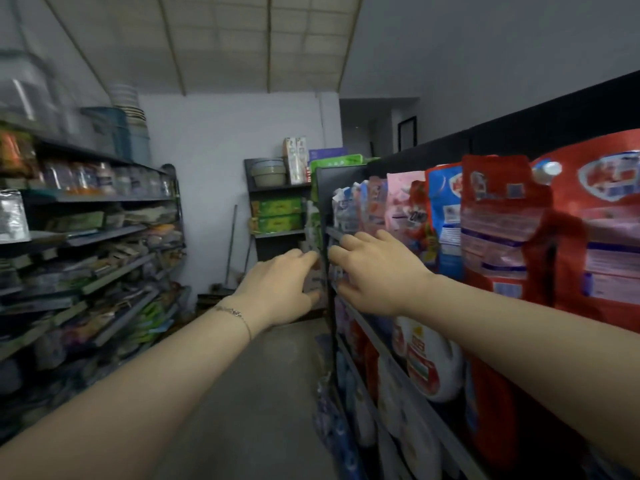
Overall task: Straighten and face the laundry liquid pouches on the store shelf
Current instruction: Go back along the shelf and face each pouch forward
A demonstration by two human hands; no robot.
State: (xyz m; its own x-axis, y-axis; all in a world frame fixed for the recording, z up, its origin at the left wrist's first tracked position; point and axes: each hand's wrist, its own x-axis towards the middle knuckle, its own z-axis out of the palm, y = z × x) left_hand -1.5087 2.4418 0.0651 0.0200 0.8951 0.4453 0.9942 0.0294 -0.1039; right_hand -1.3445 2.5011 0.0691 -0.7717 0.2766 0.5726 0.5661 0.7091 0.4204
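Already both hands, the left hand (pixel 281 289) and right hand (pixel 375 271), reach spread-fingered and empty toward the far pouches (pixel 367 206); a hasty grab there could topple the leaning row off the shelf (pixel 367 323).

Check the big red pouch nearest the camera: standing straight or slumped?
Slumped. The big red pouch is creased, its top edge slopes and its side buckles inward. Neither the left hand nor the right hand touches it.
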